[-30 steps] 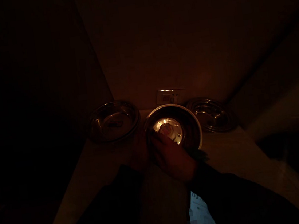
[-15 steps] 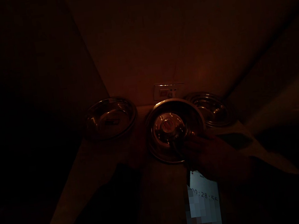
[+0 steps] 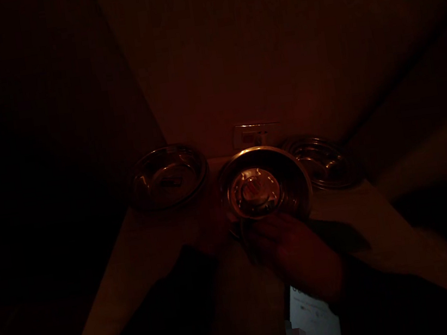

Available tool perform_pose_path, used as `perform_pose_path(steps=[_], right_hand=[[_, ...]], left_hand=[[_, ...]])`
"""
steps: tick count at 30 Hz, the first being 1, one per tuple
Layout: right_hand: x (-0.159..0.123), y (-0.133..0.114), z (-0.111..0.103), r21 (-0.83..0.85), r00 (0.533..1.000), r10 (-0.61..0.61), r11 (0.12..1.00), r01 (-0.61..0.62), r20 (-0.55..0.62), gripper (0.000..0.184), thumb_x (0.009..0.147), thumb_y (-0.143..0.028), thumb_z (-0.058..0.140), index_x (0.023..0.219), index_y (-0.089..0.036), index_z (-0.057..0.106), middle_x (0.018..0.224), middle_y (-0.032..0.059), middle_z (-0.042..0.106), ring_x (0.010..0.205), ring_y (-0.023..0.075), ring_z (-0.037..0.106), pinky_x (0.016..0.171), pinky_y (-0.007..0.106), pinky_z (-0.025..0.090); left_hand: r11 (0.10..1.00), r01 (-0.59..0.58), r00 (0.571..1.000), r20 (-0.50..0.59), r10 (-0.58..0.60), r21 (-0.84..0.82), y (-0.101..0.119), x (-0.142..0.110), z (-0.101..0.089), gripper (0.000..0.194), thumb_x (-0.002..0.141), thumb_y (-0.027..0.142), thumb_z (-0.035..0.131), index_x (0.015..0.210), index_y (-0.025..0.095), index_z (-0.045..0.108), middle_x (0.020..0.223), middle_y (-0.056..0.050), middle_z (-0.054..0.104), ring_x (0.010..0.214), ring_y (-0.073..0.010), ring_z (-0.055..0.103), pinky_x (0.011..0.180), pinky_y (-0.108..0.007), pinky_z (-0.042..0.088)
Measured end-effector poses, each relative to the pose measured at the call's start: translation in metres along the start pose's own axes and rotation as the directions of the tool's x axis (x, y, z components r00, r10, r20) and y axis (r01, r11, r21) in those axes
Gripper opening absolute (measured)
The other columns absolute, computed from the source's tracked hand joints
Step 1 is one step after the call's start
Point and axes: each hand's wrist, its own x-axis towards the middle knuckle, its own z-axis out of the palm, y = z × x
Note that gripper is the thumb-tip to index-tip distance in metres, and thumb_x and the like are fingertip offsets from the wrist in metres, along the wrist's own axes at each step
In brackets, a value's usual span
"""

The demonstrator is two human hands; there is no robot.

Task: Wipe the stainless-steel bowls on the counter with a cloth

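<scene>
A shiny steel bowl (image 3: 296, 171) with a red label on its bottom is tilted toward me. My left hand (image 3: 210, 227), very dim, grips its left side; the fingertips are lost in the dark. My right hand (image 3: 289, 244) presses with bent fingers at the bowl's near inner wall. A dark green cloth (image 3: 339, 233) trails out beside that hand, apparently bunched under its fingers, though the held part is hidden in shadow.
A wide steel bowl (image 3: 143, 186) stands at the left, and stacked steel dishes (image 3: 332, 178) at the right. Behind is a wall socket (image 3: 256, 135). A lit phone (image 3: 312, 312) lies near me on the pale tabletop (image 3: 112, 292). The room is very dark.
My right hand swept from the bowl's left inner side to its right, then back to the near wall, the green cloth shifting with it. My left hand stayed at the bowl's left side.
</scene>
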Motion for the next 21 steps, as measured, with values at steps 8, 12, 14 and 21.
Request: perform_pose_path(steps=[8, 12, 14, 21], right_hand=[[0.009, -0.011, 0.005, 0.030, 0.998, 0.043, 0.999, -0.041, -0.053, 0.025, 0.084, -0.017, 0.060, 0.109, -0.016, 0.063, 0.102, 0.0075, 0.067, 0.092, 0.0231, 0.057, 0.080, 0.037, 0.044], [-0.017, 0.010, -0.003, -0.044, 0.998, -0.056, 0.998, 0.055, -0.014, 0.025, 0.081, -0.013, 0.063, 0.106, -0.018, 0.063, 0.101, 0.0052, 0.068, 0.089, 0.0226, 0.058, 0.077, 0.038, 0.042], [-0.016, 0.008, -0.002, -0.036, 1.000, -0.027, 0.999, 0.026, -0.008, 0.023, 0.082, -0.014, 0.063, 0.104, -0.018, 0.064, 0.102, 0.0051, 0.068, 0.090, 0.0226, 0.058, 0.077, 0.038, 0.042], [0.021, -0.018, 0.011, 0.070, 0.995, 0.069, 0.996, -0.064, -0.075, 0.028, 0.087, -0.017, 0.056, 0.115, -0.014, 0.060, 0.112, 0.0107, 0.063, 0.099, 0.0226, 0.056, 0.083, 0.037, 0.044]], left_hand=[[0.993, 0.007, 1.000, 0.030, -0.003, -0.117, -0.007, 0.001, -0.005, 0.040, 0.093, 0.043, 0.029, 0.087, 0.020, 0.061, 0.091, -0.006, 0.069, 0.090, -0.0203, 0.063, 0.087, -0.036, 0.049], [0.993, -0.045, 0.999, 0.000, 0.045, -0.109, -0.004, -0.002, -0.002, 0.032, 0.091, 0.040, 0.036, 0.090, 0.019, 0.061, 0.101, -0.006, 0.068, 0.099, -0.0208, 0.061, 0.094, -0.036, 0.045], [0.985, -0.078, 0.997, 0.011, 0.080, -0.152, -0.002, -0.003, 0.000, 0.033, 0.091, 0.040, 0.035, 0.093, 0.019, 0.060, 0.101, -0.005, 0.068, 0.097, -0.0201, 0.061, 0.092, -0.036, 0.046], [0.993, 0.031, 0.998, -0.048, -0.036, -0.110, -0.003, -0.003, -0.005, 0.040, 0.092, 0.043, 0.029, 0.078, 0.020, 0.058, 0.082, -0.006, 0.068, 0.083, -0.0205, 0.063, 0.078, -0.035, 0.050]])
